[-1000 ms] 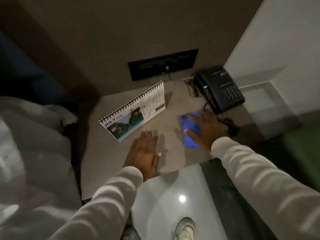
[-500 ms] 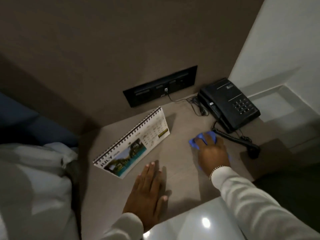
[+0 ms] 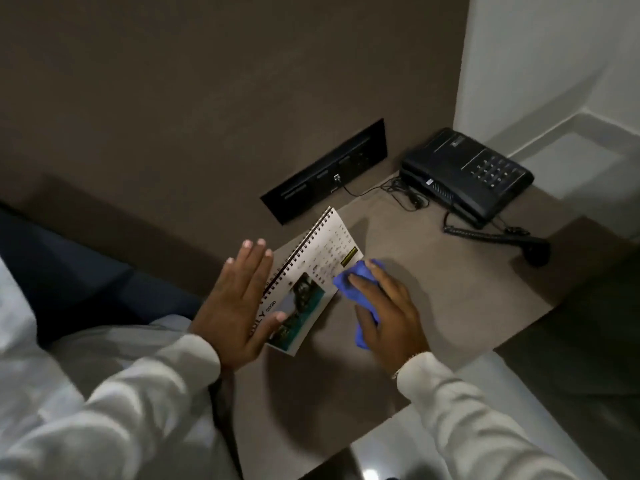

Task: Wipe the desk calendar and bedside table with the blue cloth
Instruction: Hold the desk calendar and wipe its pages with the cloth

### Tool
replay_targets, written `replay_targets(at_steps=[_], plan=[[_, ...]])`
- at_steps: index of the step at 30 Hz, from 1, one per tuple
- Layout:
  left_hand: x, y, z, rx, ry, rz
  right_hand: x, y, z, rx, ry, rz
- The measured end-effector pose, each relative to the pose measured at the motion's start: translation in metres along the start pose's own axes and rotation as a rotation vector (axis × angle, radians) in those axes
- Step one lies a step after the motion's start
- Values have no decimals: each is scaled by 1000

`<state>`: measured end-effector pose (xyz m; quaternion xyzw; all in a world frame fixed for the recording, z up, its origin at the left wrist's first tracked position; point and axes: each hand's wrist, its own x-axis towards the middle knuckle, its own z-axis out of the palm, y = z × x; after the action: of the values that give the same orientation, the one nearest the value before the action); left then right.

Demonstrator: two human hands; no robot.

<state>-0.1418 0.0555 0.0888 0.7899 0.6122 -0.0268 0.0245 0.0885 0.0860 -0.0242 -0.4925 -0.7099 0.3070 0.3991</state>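
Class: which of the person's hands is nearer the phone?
Right. The right hand, on the cloth, lies below-left of the phone; the left hand sits farther left, at the calendar.

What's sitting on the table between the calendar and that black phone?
Nothing solid: the head view shows bare table between the desk calendar and the phone, with only its cords near the wall.

- A black telephone [image 3: 465, 174] stood at the far right corner, beside the white wall [image 3: 540, 64].
- Its handset [image 3: 498, 239] lay off the cradle, joined to the base by a coiled cord [image 3: 450, 220].
- A black socket panel [image 3: 323, 171] was recessed in the brown wall [image 3: 207, 81], with one thin cable [image 3: 360, 192] plugged in.
- White bedding [image 3: 31, 358] lay at the left.
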Motion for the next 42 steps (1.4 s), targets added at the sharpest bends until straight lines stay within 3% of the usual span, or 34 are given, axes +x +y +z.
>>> replay_targets(at_steps=[3,12,26,30,36,42], plan=[[11,-20,10,39,-84,134,-10,-8,28,68,94,-11],[19,-32,20,-59,-54,340,-26,-26,87,128,215,-59],[21,-29,20,-82,-46,375,-28,-38,144,172,253,37],[22,-30,21,-81,-53,368,-1,-42,138,276,340,8],[24,-29,19,-77,-57,376,3,-32,143,282,393,181],[23,-29,18,-33,-54,385,20,-32,135,332,432,71]])
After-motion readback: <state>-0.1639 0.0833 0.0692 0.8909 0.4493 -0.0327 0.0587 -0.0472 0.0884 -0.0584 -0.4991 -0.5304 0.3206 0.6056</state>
